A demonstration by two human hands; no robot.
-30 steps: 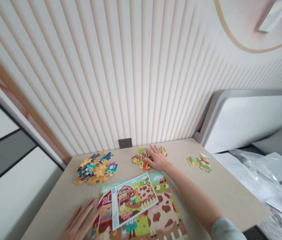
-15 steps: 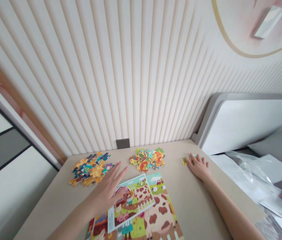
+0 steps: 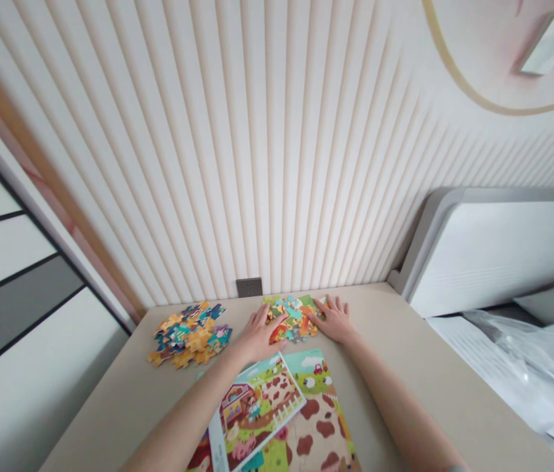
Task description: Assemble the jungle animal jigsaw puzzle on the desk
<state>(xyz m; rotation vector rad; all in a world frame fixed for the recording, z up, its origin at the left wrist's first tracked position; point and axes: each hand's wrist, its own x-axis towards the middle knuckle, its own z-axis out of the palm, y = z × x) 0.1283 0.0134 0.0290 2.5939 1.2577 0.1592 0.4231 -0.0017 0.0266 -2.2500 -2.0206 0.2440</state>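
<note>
Both of my hands rest at a pile of yellow, orange and teal jigsaw puzzle pieces [image 3: 292, 317] near the back of the table. On the pile's left side, my left hand [image 3: 259, 334] has its fingers spread against the pieces. From the right, my right hand [image 3: 334, 319] touches the same pile, fingers apart and palm down. Below them lies a farm jigsaw puzzle [image 3: 316, 413] with a spotted cow. A picture card [image 3: 257, 406] of the same farm scene lies tilted on top of it. My left forearm hides part of the card and puzzle.
A second pile of orange and dark blue puzzle pieces [image 3: 191, 335] lies to the left. Behind the table [image 3: 404, 373] is a ribbed wall with a dark socket [image 3: 249, 287]. Papers and clear plastic [image 3: 522, 347] lie beside a grey headboard [image 3: 434, 242] at the right.
My right hand has moved left, from the few pieces at the table's right to the middle pile. My left hand has come up and right from above the card to that pile.
</note>
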